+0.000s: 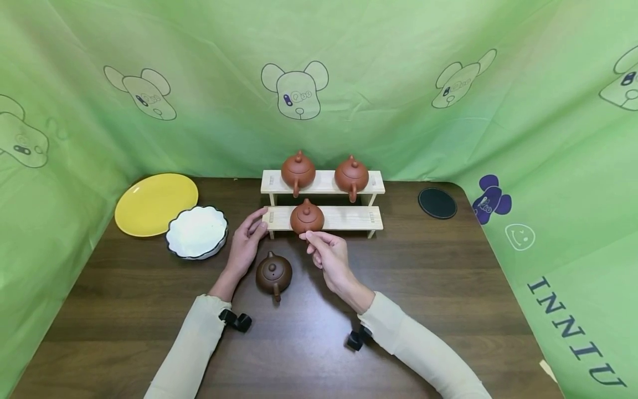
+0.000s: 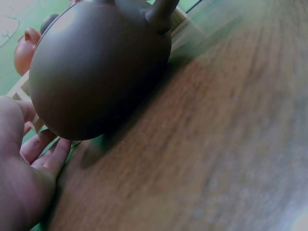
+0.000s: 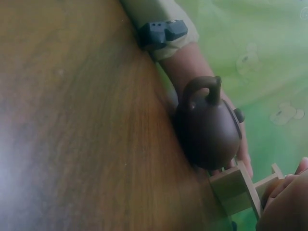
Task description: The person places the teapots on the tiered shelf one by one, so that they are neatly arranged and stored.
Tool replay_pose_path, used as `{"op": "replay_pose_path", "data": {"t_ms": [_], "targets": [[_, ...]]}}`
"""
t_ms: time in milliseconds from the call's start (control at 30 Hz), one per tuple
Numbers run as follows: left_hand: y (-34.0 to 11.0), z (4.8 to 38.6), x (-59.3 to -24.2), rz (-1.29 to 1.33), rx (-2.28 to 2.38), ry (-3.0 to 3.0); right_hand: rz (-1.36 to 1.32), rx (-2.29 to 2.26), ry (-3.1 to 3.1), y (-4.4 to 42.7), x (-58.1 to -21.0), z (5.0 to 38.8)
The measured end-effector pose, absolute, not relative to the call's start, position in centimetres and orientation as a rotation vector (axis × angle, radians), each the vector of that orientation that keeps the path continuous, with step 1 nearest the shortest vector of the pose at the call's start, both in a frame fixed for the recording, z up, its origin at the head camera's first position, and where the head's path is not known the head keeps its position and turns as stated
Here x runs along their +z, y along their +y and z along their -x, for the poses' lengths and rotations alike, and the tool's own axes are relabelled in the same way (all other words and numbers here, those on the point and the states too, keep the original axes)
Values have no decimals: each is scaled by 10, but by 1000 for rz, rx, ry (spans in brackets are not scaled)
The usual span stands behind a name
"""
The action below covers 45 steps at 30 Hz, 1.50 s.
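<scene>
A reddish-brown clay teapot (image 1: 307, 215) sits on the lower tier of a pale wooden two-tier stand (image 1: 349, 218). My right hand (image 1: 331, 257) pinches its handle between thumb and fingers. At the left end of that tier, my left hand (image 1: 243, 247) holds the edge with thumb and fingertips. Between my forearms a dark brown teapot (image 1: 273, 274) stands on the table, its handle toward me; it fills much of the left wrist view, where its body (image 2: 101, 72) partly hides the left fingers. In the right wrist view, only part of the right hand (image 3: 286, 204) shows.
Two more reddish teapots, a left one (image 1: 298, 170) and a right one (image 1: 351, 176), stand on the upper tier. Left on the wooden table (image 1: 423, 310) are a yellow plate (image 1: 154, 205) and a white scalloped bowl (image 1: 196, 233). A black oval coaster (image 1: 437, 203) lies at right.
</scene>
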State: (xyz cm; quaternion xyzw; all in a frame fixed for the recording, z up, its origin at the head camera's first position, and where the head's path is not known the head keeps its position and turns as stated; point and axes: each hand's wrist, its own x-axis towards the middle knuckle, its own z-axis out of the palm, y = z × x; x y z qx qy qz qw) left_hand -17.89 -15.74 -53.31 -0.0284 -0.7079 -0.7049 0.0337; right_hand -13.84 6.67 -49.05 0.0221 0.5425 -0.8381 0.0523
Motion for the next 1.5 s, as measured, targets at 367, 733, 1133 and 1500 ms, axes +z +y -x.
{"op": "replay_pose_path", "data": {"t_ms": [367,733,1133,1500], "targets": [[-158,179,-533,79,-2157,-2178,-83,-2510,1746,61,-492,148],[-158,180,-534,82,-2159,-2158,-75,-2510,1747,57,-491,159],[-157,180,-533,81,-2153,-2165,-91,-2482,1777,57,-490,169],[-157,180,-533,74,-2152,-2174,-77,-2435,1758,60,-489,173]]}}
